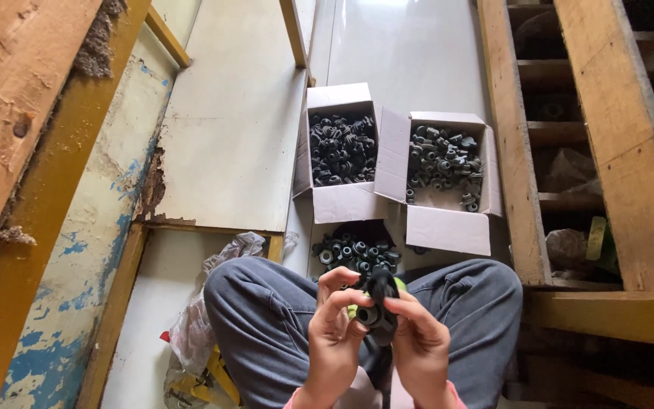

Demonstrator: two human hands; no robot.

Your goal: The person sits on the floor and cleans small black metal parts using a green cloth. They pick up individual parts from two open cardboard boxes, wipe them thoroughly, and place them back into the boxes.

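Note:
My left hand [332,333] and my right hand [420,344] meet in front of my crossed legs, low in the head view. Together they grip a small black rubber part [377,303] with a round opening, and a bit of yellow-green shows behind it. Both hands have their fingertips pinched on it. Just beyond my knees lies a loose pile of black ring-shaped parts [357,254] on the floor.
Two open white cardboard boxes stand ahead: the left box [338,201] holds dark parts, the right box [448,227] holds grey ones. A wooden pallet [569,151] runs along the right. A crumpled plastic bag [194,326] lies by my left knee. Wooden beams and a chipped painted wall are left.

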